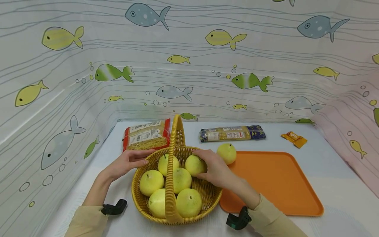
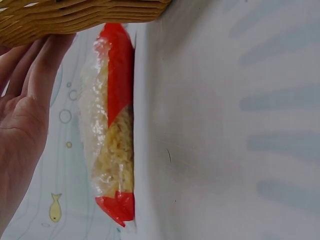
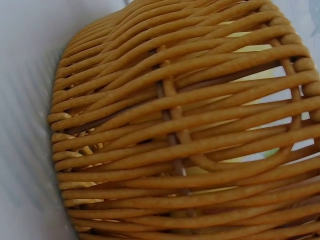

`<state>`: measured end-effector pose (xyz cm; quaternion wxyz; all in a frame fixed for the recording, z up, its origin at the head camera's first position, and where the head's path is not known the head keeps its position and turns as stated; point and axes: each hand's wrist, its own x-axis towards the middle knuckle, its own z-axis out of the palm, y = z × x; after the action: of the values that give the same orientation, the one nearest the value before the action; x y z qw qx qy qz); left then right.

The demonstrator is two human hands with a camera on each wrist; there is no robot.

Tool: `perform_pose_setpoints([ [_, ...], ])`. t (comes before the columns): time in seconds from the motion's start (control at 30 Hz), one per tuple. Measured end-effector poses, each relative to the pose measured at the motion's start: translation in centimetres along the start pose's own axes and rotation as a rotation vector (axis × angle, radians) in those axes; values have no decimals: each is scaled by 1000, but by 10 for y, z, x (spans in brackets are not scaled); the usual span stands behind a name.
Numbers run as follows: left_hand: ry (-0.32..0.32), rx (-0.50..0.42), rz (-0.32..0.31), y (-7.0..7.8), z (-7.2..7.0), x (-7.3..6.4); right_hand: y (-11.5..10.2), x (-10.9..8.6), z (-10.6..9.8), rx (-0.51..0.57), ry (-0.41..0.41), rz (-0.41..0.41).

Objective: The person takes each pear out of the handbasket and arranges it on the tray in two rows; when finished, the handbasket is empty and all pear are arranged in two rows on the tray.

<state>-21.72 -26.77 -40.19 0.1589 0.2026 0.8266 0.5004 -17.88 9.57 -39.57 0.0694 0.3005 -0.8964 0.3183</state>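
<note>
A wicker basket [image 1: 137,200] with a tall handle stands in front of me, holding several round yellow-green pears [image 1: 189,202]. Inside its right back side, my right hand [image 1: 217,169] grips one pear [image 1: 195,165], thumb on the near side and fingers over the far side. My left hand [image 1: 130,163] is at the basket's left back rim with its fingers fairly straight. In the left wrist view, those fingertips meet the underside of the wicker basket [image 2: 90,20]. Wicker wall [image 3: 175,125] fills most of the right wrist view, hiding my right hand there.
An orange tray [image 1: 272,184] lies at the right, with a single pear [image 1: 226,153] by its back left corner. Along the back are a red-ended pasta bag [image 1: 148,135], a long spaghetti pack [image 1: 232,133] and a small orange packet [image 1: 294,139]. Fish-print sheeting surrounds the table.
</note>
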Motion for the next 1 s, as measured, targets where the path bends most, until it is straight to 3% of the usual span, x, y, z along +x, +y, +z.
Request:
perform_pose_setpoints([
  [0.4,6,8,3,0,1,-1,0,-1,3,-68,-17,-18],
  [1.0,4,5,2,1,0,-1,2,-3,7,-98,70,-60],
])
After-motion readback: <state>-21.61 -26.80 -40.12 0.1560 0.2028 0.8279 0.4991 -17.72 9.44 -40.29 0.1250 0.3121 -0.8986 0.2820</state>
